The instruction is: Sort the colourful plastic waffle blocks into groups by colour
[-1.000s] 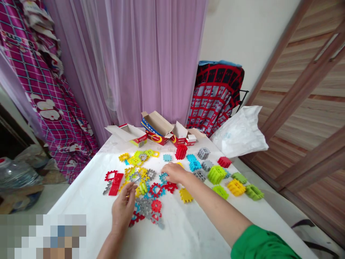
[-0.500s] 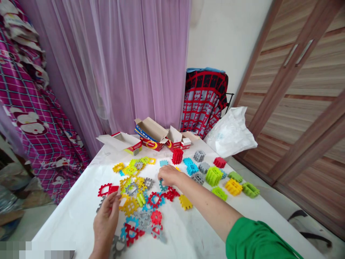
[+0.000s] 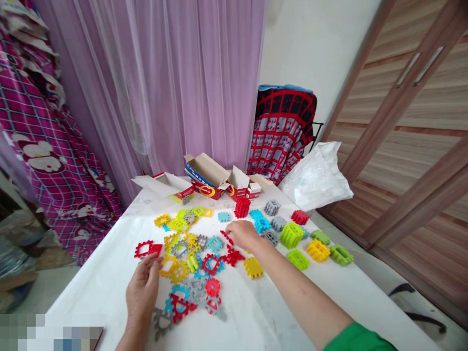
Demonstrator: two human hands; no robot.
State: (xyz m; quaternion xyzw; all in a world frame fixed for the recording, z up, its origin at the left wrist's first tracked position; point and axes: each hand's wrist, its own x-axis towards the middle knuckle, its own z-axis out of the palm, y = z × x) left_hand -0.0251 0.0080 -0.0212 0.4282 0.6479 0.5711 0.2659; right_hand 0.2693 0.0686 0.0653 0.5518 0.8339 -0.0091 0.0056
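My left hand is at the left of the table, fingers curled in a pinch at a red toothed plastic piece. A red window-frame piece sits just beyond those fingertips. My right hand reaches over the middle and grips a thin red toothed piece, seen nearly edge-on. Below the right hand lie a red star-like piece and a yellow square piece. Between my hands spreads a loose heap of interlocking pieces, with a teal one at its right side.
Sorted stacks stand at the right: red, blue, grey, lime and yellow. Opened cardboard boxes line the far edge. A white plastic bag is at the far right corner.
My right hand has moved right, away from the teal piece, and a red piece now shows in its fingers. My left hand has barely moved. The view has shifted slightly.
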